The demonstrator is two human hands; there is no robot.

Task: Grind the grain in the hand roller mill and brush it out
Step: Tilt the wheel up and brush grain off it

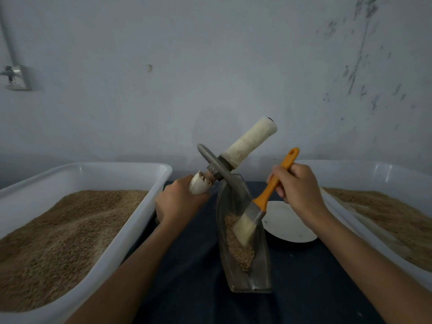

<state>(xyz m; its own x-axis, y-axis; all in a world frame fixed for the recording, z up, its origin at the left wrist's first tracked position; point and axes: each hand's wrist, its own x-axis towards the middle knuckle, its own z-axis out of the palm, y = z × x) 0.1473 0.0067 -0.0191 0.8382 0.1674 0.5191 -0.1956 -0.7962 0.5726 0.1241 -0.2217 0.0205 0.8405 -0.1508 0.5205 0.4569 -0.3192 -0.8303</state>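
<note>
A boat-shaped metal mill trough [263, 265] stands on the dark cloth in the middle, with ground grain [238, 249] lying along its groove. My left hand [180, 202] grips one pale wooden handle of the roller wheel [217, 167], which is tilted up and lifted over the trough's far end; its other handle [252, 139] points up to the right. My right hand [299, 185] holds an orange-handled brush [268, 192] whose pale bristles [244, 226] rest on the grain inside the trough.
A white plastic tub [149, 206] of grain stands at the left, and another white tub [383, 171] with grain at the right. A white plate [287, 223] lies behind the trough, under my right wrist. A grey wall rises close behind.
</note>
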